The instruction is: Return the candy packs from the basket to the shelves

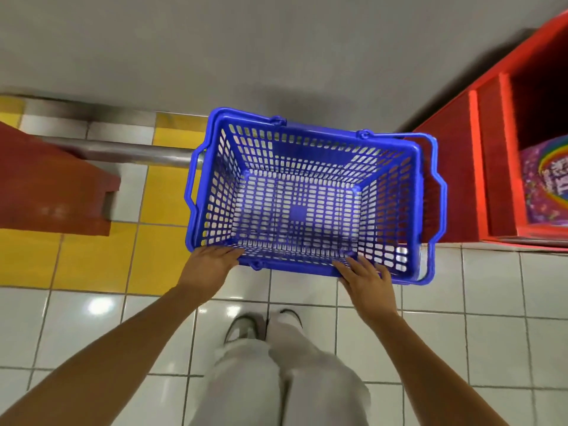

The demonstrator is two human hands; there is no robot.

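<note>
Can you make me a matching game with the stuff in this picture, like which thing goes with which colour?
Things:
1. basket
2. shelf unit
3. candy pack
4. trousers

Colours:
A. red
B. purple with a rainbow
C. light grey
D. blue

Pairs: 1-D, 2-A, 3-B, 4-C

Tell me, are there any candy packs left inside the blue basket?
No: the blue basket is empty, with only floor tiles showing through its mesh bottom, while both hands touch its near rim.
</note>
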